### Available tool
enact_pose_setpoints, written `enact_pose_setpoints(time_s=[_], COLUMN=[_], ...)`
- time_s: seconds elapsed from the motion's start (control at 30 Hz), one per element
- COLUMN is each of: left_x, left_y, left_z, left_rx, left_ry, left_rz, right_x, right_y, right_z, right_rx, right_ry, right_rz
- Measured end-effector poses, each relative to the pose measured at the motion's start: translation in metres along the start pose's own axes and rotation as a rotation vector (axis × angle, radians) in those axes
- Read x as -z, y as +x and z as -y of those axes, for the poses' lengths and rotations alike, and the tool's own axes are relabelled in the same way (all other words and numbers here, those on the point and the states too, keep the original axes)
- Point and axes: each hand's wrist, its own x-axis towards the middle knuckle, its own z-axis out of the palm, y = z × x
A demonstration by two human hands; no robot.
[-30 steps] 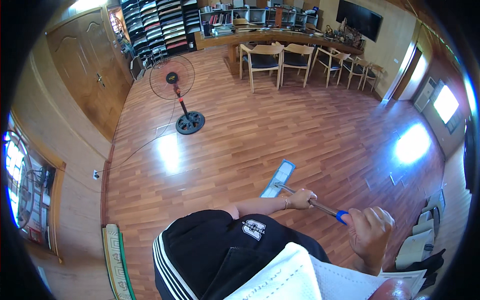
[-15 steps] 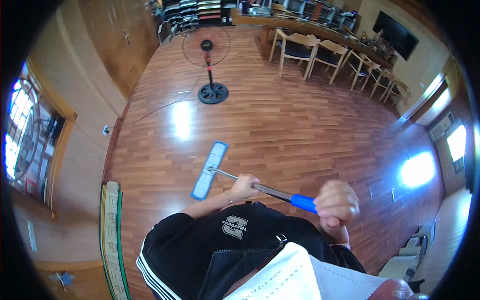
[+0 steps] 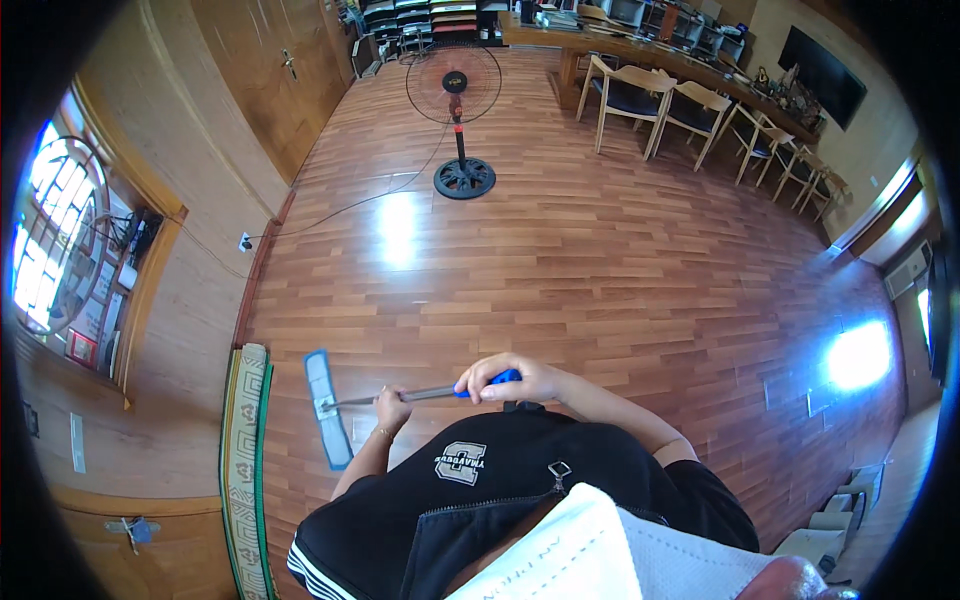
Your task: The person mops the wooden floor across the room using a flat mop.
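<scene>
A flat mop (image 3: 326, 408) with a pale blue-grey pad and darker blue edge lies on the wooden floor at the left. Its metal pole runs from the head toward the right, in front of my chest. My left hand (image 3: 392, 409) is wrapped round the pole not far from the mop head. At the pole's other end, my right hand (image 3: 510, 378) closes over the blue grip (image 3: 503, 379), which hides part of it. My right forearm reaches across from the right.
A standing fan (image 3: 464, 180) with a trailing cable stands ahead. Wooden chairs (image 3: 636, 88) line a long desk (image 3: 560, 42) at the far right. A rolled mat (image 3: 243, 440) lies along the left wall, close to the mop head. Low seats (image 3: 820, 540) are at lower right.
The mop head has moved left and nearer to me, and turned. Both hands have shifted left, the right one much further, bringing the blue grip closer to my left hand.
</scene>
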Motion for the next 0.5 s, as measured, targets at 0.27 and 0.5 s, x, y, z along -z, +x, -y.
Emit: enact_pose_setpoints(time_s=[0.27,0.5], left_x=[-0.02,-0.016], left_y=[0.007,0.043], left_z=[-0.001,-0.185], left_rx=[-0.049,-0.576], left_ry=[-0.034,-0.169], left_rz=[0.204,0.691], right_x=[0.006,0.028], right_y=[-0.031,-0.126], right_z=[0.015,0.128], right_rx=[-0.031,0.151], right_ry=[-0.14,-0.303], right_rz=[-0.034,-0.171])
